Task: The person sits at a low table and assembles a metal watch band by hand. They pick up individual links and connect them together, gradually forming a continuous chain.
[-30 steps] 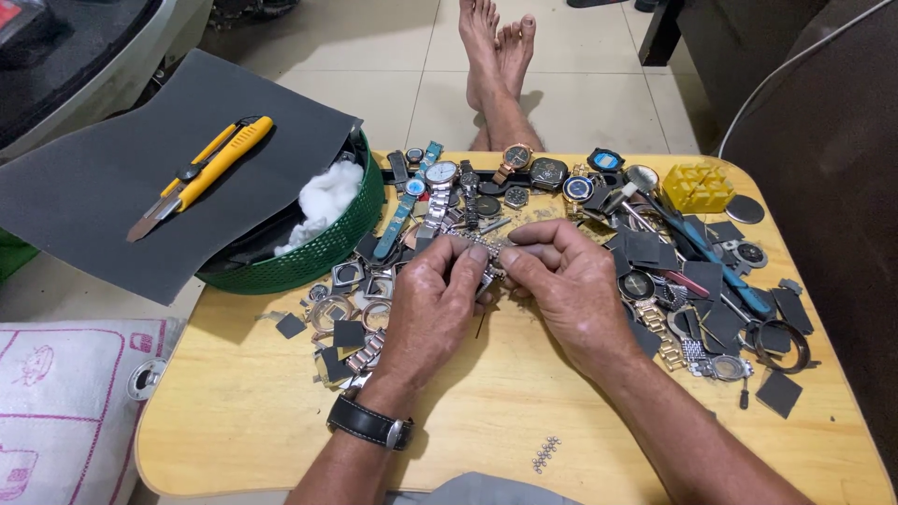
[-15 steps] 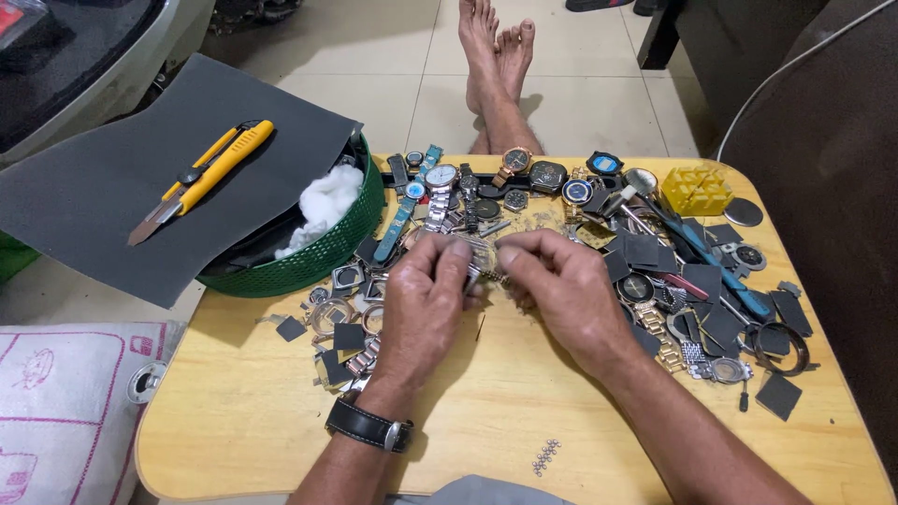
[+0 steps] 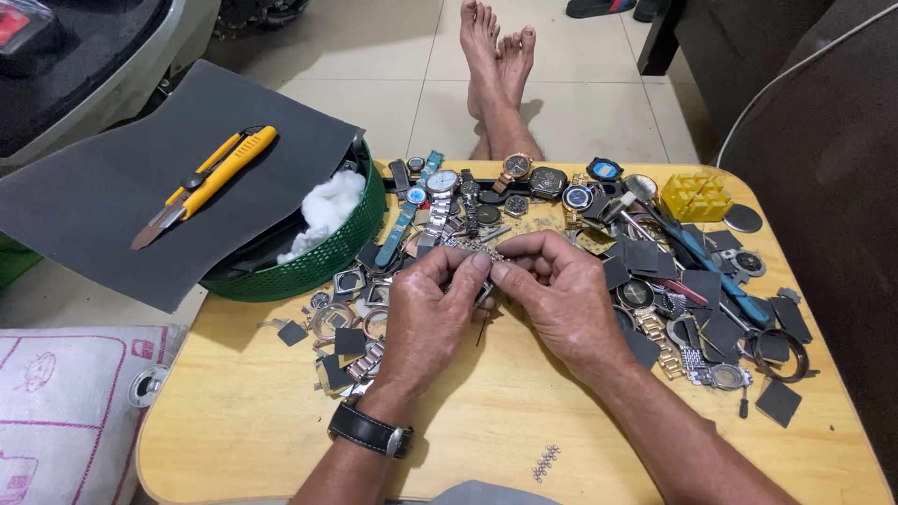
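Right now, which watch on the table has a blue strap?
The watch lying by the green basket, left of the silver-banded one. Its long strap is light blue; the other straps look metal, black or brown.

Low wooden table (image 3: 234, 421), crowded up top!
Watches (image 3: 440, 182), metal bracelets (image 3: 666, 339) and dark square pads (image 3: 776, 400) litter it; a green basket (image 3: 309, 266) sits left, a yellow block (image 3: 695, 196) far right.
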